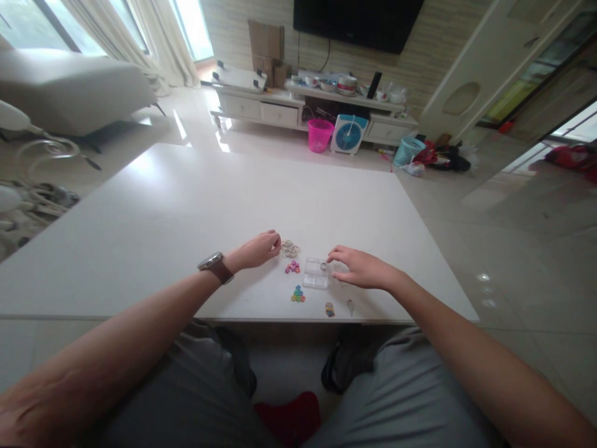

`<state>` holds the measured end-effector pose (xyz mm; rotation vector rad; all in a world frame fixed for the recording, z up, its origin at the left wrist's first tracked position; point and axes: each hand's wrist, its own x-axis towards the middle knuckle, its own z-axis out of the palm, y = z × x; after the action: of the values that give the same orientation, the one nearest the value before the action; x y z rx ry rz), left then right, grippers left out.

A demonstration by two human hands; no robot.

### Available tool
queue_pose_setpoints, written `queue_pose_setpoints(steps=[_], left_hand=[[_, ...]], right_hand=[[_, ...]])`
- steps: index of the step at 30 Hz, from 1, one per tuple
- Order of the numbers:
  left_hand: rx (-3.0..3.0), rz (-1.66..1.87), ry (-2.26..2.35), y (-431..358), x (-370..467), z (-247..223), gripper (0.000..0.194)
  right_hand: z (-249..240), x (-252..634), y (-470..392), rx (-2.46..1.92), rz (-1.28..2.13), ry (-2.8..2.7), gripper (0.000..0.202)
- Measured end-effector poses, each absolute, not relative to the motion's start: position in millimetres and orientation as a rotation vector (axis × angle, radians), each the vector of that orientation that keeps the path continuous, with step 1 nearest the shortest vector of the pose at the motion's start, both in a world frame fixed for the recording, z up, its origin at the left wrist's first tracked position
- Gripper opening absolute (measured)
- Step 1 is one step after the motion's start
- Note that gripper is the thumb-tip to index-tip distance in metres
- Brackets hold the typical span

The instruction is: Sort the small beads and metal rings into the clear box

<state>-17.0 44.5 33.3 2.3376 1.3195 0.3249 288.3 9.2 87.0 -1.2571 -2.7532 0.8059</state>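
My left hand (265,246), with a watch on the wrist, has its fingers curled together at the left edge of a small pile of pale loops (291,249) that look like rubber bands. Whatever its fingertips hold, if anything, is hidden. At the right side of a clear divided plastic box (316,282) is my right hand (360,267), thumb and fingers apart. One small ring-shaped loop (323,266) lies in the box's upper right compartment. Pink flower-like pieces (293,267) and a cluster of green, blue and orange pieces (298,295) lie left of the box.
Near the table's front edge lie a yellow and blue cartoon figure (329,309) and a small pale flat piece (350,306). The white table (186,205) stretches far left and back. Beyond it stand a pink basket (320,137) and a blue fan (348,134).
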Motion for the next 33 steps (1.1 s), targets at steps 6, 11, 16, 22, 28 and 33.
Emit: queue_pose_setpoints(steps=[6, 11, 16, 22, 28, 33], left_hand=[[2.207, 0.527, 1.234, 32, -4, 52, 0.016], [1.85, 0.695, 1.07, 16, 13, 56, 0.019], [1.636, 0.737, 0.943, 3, 25, 56, 0.023], [1.582, 0.726, 0.892, -2, 29, 56, 0.022], [1.776, 0.678, 0.995, 2, 23, 55, 0.018], [2.118, 0.562, 1.122, 14, 11, 51, 0.009]], right_hand=[[81, 277, 7, -1.212, 0.775, -2.644, 0.016], [79, 255, -4, -1.199, 0.994, -2.286, 0.014], [72, 237, -12, -1.172, 1.185, -1.955, 0.023], [62, 235, -9, -1.133, 1.389, -1.868, 0.026], [68, 253, 10, -1.267, 1.076, -2.089, 0.012], [58, 269, 27, -1.367, 0.738, -2.344, 0.008]])
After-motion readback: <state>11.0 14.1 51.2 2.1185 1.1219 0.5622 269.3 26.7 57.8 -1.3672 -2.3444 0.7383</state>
